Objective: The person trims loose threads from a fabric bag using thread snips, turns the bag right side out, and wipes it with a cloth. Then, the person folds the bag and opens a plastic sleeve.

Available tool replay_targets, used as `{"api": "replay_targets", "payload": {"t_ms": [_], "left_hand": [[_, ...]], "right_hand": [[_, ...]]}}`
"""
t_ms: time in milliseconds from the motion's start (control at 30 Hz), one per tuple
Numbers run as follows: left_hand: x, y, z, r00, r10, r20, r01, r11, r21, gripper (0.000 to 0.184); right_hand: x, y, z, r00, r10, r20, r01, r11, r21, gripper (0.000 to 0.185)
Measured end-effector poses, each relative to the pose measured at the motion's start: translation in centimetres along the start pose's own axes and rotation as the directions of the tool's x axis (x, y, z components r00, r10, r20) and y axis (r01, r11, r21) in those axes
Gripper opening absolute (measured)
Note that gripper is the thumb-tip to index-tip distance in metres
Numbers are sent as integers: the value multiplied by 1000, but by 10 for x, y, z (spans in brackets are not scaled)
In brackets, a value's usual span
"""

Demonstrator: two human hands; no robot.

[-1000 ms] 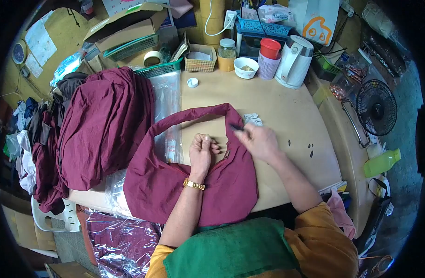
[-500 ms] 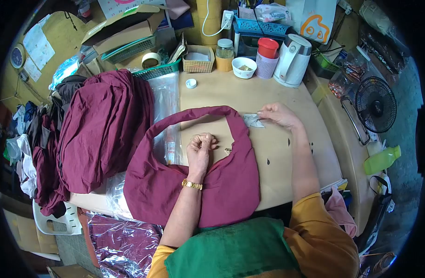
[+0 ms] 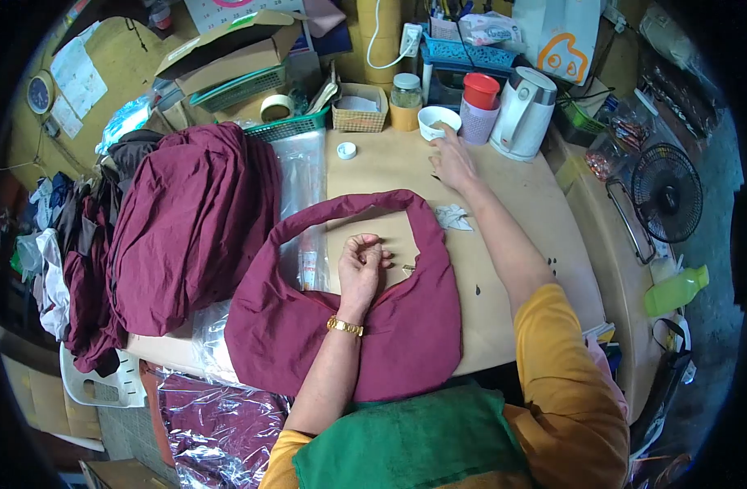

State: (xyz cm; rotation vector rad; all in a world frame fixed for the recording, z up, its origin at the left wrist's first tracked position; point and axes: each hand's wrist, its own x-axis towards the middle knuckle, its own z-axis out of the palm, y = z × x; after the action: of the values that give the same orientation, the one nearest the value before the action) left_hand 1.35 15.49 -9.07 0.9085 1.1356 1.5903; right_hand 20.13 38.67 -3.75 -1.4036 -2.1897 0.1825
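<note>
One maroon fabric pile (image 3: pixel 190 232) stands at left. Beside it, a maroon shoulder bag (image 3: pixel 410 342) lies on the tan table (image 3: pixel 544 220), strap looped away from the person. Over its opening, the left hand (image 3: pixel 362 265) is curled, fingers together. Farther right, a white bowl (image 3: pixel 426 121) meets the fingertips of the right hand (image 3: pixel 453 160); whether these pinch anything cannot be told.

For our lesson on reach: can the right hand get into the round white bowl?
Probably yes: the right hand is at the white bowl, fingers over its rim, nothing visibly blocking.
</note>
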Motion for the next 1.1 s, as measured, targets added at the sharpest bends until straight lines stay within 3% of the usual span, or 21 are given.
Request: {"api": "replay_targets", "payload": {"t_ms": [33, 67, 133, 200, 267, 300, 333, 400, 467, 533, 600, 633, 667, 733, 833, 867, 933, 1000, 1100], "left_hand": [[1, -1, 0, 1000, 5, -2, -5, 1000, -15, 15], [1, -1, 0, 1000, 11, -11, -11, 1000, -14, 15], [2, 0, 0, 999, -36, 5, 36, 999, -27, 15], [2, 1, 1, 1000, -20, -4, 20, 999, -26, 15], [2, 1, -1, 999, -38, 29, 39, 998, -41, 16], [2, 2, 0, 999, -34, 26, 34, 999, -18, 16], [3, 4, 2, 999, -31, 22, 32, 999, -22, 16], [3, 6, 3, 999, -41, 9, 41, 999, 0, 16], [3, 7, 1, 998, -62, 30, 63, 998, -13, 16], [9, 9, 0, 983, -175, 63, 186, 927, -326, 21], [13, 9, -8, 967, -165, 192, 242, 833, -498, 50], [11, 15, -10, 953, -185, 240, 295, 748, -595, 56], [8, 23, -10, 937, -198, 288, 345, 647, -680, 62], [-1, 37, -9, 901, -195, 387, 433, 424, -795, 63], [-2, 17, -23, 888, -134, 439, 458, 310, -833, 64], [-5, 23, -21, 899, -193, 393, 437, 339, -833, 63], [-10, 28, -20, 906, -251, 340, 415, 370, -831, 62], [-9, 32, -18, 872, -162, 462, 488, 348, -800, 61], [-5, 28, -19, 861, -232, 452, 505, 290, -813, 52]], "right_hand": [[12, -3, 3, 998, -54, 33, 58, 991, -125, 37], [24, -3, 9, 997, -64, 33, 68, 990, -120, 37], [42, 1, 17, 980, 60, 189, -32, 989, -147, 36], [47, 8, 16, 984, 22, 177, 4, 989, -147, 31], [47, 18, 13, 999, 16, 28, -13, 996, -91, 24], [32, 12, 8, 991, -27, -132, 17, 997, -71, 18], [18, 6, 0, 991, -32, -130, 22, 997, -74, 18], [-10, 2, -17, 976, 30, -215, -5, 993, 117, 22], [-39, 4, -28, 959, -176, -224, 177, 984, -17, 28], [-67, -28, -61, 966, -206, -155, 216, 975, 50, 28], [-95, -62, -86, 971, -224, -85, 234, 965, 121, 28], [-107, -77, -95, 986, -145, 80, 97, 895, 435, 23], [-116, -89, -97, 959, -118, 257, -92, 729, 678, 18], [-130, -104, -74, 873, -201, 444, -332, 420, 844, 10], [-149, -109, -26, 737, -230, 636, -650, 17, 759, 17], [-149, -107, -21, 737, -232, 635, -650, 15, 760, 17], [-149, -99, -16, 692, -217, 689, -718, -305, 625, 21], [-153, -96, -22, 702, -180, 689, -703, -335, 628, 23], [-165, -82, -39, 769, -248, 589, -631, -441, 638, 21]]}}
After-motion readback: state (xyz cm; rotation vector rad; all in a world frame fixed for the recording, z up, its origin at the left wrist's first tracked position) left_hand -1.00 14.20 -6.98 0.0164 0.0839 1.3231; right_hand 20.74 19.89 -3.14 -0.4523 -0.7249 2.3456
